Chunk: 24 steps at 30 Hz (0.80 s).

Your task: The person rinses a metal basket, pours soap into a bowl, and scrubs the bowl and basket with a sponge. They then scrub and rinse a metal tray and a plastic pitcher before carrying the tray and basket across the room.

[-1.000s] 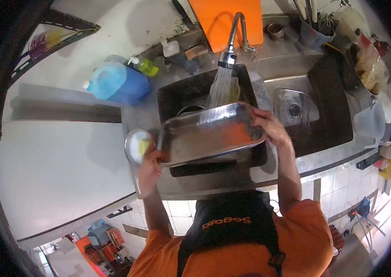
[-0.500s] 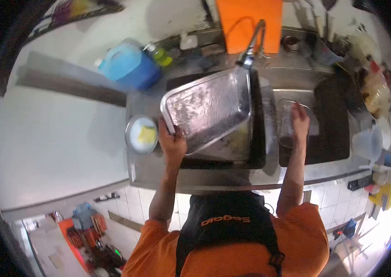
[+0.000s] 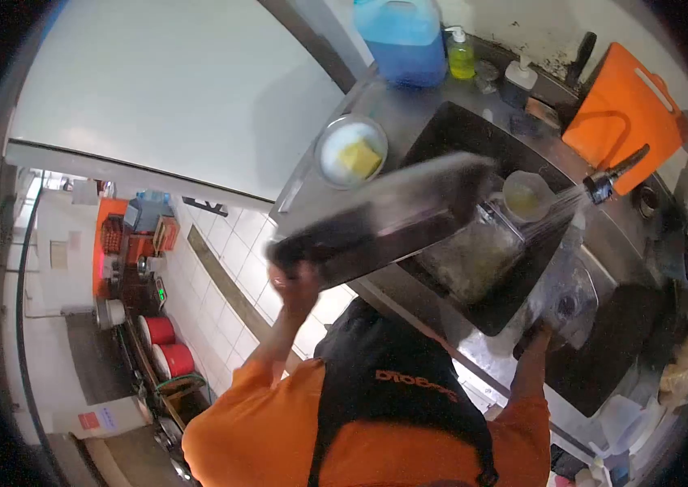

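The metal tray (image 3: 389,219) is rectangular, with raised walls and a rounded rim. It is tilted in the air, one end over the left basin (image 3: 453,130), the other end beyond the basin's near-left side. Its visible surfaces are dark gray with a paler, blurred band.

The left hand (image 3: 296,282) grips the outer end of the tray; its fingers are closed on the wall, individual fingertips indistinct. The right hand (image 3: 537,337) is to the right of the left basin, near the right basin (image 3: 604,357). Its finger spread and any contact cannot be determined.

The bowl (image 3: 352,152), containing white foam and a yellow sponge (image 3: 359,159), rests on the counter (image 3: 302,185) left of the left basin. A faucet head (image 3: 599,187) directs spray toward a translucent container (image 3: 526,196) in the left basin.

Motion blur obscures the tray's interior and exact edges. The tray hides part of the left basin.
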Motion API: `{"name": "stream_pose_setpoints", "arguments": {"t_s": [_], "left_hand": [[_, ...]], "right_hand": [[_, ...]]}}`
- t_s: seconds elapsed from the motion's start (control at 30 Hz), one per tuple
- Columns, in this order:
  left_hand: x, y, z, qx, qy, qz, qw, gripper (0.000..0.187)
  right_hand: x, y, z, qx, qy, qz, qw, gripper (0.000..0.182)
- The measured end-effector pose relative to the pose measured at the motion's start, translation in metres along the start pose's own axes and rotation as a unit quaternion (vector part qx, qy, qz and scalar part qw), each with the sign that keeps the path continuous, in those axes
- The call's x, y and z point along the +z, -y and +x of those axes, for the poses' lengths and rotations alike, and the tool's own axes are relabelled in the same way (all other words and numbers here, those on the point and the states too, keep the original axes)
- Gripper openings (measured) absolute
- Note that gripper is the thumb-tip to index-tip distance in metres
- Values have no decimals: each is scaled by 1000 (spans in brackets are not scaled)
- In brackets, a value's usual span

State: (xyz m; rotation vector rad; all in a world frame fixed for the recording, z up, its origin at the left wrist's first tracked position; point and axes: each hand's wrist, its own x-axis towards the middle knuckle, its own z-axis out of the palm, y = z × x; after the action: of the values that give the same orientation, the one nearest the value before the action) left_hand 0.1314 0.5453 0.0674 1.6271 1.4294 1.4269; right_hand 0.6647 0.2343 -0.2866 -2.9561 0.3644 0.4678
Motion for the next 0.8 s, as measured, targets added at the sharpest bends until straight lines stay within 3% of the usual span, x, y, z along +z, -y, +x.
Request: {"name": "stream_pose_setpoints", "arguments": {"t_s": [0.03,0.07,0.1,0.13,0.17,0.2,0.27,0.33,0.4,0.43,0.5,0.53,0.57,0.67,0.73,0.77,0.8], "left_hand": [[-29,21,14,212,-10,189,959,28],[-43,27,4,-19,-90,-9,996,26],[-70,23,9,-69,-50,43,995,23],[-78,24,6,-166,-140,-34,975,21],[-102,23,10,-281,-80,-14,956,24],[-136,81,3,-273,-176,-53,944,23],[-172,125,-7,-364,-207,-119,900,18],[-204,182,-23,-405,-190,-137,884,17],[-212,201,-29,-429,-181,-154,872,17],[-206,200,-27,-434,-182,-163,867,17],[-181,172,-19,-464,-162,-134,860,18],[-174,171,-17,-468,-163,-142,857,18],[-170,172,-15,-472,-162,-150,854,19],[-167,195,-10,-469,-123,-187,854,24],[-187,240,-13,-508,-85,-178,839,26],[-166,209,-9,-487,-107,-212,840,25],[-173,221,-12,-496,-106,-196,839,25]], "right_hand": [[2,-1,3,1,8,-17,1000,41],[2,-2,4,3,16,-32,999,41],[2,-3,7,5,20,-44,999,41],[2,-5,9,5,25,-56,998,41],[-3,-6,8,6,27,-69,997,41],[-7,-11,8,-2,26,-86,996,41],[-15,-24,12,-16,11,-118,993,42],[-36,-50,9,-47,-25,-176,983,42],[-93,-53,-21,-65,-60,-210,974,36],[-100,-66,-28,-51,-151,-78,984,34],[-134,-72,-57,-68,-251,286,922,31],[-155,-63,-77,-84,-251,398,878,30],[-205,-17,-147,2,-192,471,861,34],[-237,-2,-181,-89,-138,585,794,37],[-242,-5,-184,-210,-120,473,847,39],[-248,10,-201,-212,-96,509,828,39],[-251,17,-211,-214,-70,544,809,38]]}}
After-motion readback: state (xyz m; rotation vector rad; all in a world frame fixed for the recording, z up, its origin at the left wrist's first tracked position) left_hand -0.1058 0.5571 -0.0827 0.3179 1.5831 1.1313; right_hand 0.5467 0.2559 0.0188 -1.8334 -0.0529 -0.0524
